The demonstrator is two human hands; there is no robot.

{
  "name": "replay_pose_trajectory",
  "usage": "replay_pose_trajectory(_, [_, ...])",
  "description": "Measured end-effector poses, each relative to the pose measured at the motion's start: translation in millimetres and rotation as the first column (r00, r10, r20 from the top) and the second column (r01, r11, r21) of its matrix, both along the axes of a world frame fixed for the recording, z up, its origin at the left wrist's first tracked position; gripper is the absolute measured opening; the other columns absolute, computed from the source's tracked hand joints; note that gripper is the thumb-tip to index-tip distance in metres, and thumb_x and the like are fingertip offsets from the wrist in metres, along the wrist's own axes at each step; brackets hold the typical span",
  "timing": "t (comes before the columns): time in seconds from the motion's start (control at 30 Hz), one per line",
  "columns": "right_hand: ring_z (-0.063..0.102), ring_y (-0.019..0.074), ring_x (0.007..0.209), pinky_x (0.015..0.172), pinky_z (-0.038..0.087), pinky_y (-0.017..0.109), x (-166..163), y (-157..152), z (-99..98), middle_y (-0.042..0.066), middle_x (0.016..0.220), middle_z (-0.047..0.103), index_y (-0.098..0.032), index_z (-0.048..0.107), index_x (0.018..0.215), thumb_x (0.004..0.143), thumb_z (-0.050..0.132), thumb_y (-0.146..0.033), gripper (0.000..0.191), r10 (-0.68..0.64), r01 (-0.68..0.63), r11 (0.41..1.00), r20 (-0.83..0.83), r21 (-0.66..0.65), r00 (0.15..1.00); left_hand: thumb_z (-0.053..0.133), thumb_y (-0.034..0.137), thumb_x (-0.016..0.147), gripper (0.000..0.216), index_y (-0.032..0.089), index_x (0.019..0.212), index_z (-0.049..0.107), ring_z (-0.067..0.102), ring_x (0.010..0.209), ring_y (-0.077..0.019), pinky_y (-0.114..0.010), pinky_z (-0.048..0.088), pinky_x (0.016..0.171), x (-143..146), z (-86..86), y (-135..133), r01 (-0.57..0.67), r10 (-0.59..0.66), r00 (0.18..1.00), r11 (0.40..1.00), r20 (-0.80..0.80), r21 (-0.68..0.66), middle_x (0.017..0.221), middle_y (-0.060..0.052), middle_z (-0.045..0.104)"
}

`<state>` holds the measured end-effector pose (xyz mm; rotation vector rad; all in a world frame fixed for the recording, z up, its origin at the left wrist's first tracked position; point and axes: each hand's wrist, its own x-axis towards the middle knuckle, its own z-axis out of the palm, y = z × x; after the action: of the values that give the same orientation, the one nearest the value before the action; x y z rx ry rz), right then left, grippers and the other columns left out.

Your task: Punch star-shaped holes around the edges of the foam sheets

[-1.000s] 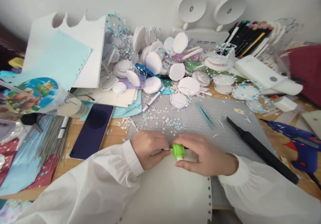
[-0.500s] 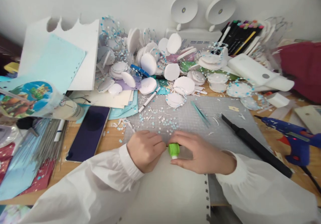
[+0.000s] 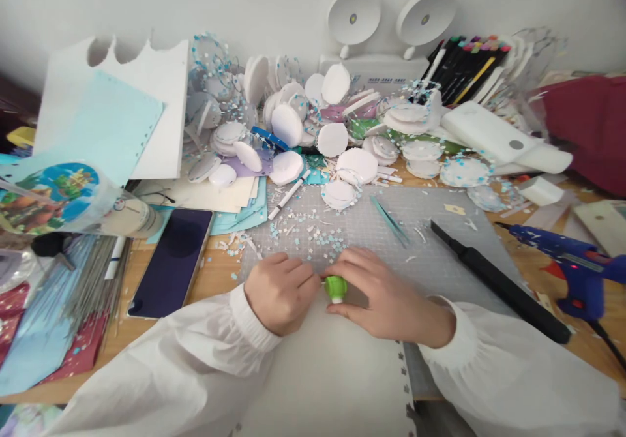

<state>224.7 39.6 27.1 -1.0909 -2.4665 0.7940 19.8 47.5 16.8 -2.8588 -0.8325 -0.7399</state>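
Observation:
My right hand (image 3: 386,297) is closed round a small green punch (image 3: 335,287) pressed onto the top edge of a white paper sheet (image 3: 337,372). My left hand (image 3: 281,291) is curled beside it, fingertips pinching the paper edge right at the punch. Both hands rest on a grey cutting mat (image 3: 430,228) strewn with tiny blue and white punched bits (image 3: 317,231). White sleeves cover both forearms.
A heap of white foam discs (image 3: 337,137) fills the back. A dark phone (image 3: 173,261) lies left, a black bar (image 3: 499,284) and blue glue gun (image 3: 572,261) right. Tweezers (image 3: 390,222), a white pen (image 3: 289,194), markers (image 3: 464,65), blue paper (image 3: 92,124).
Both hands and the green punch have shifted slightly left and further up the mat along the paper's edge; the camera view has drifted a little.

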Motion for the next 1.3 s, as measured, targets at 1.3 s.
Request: replay_pose_trajectory(1.3, [0.047,0.0196,0.079,0.100,0.031,0.051,-5.4,2.9,-7.7,0.002,0.079,0.048,-0.019,0.052,0.085,0.077,0.055,-0.018,0.009,0.051,-0.040,0.970,-0.043,0.239,0.998,0.034,0.067,0.084,0.054,0.018,0.068,0.049,0.053,0.047,-0.0154,-0.031,0.031,0.046,10.6,-0.7,-2.0,-0.148,0.134,0.984,0.981,-0.117,-0.122,0.057,-0.001,0.056])
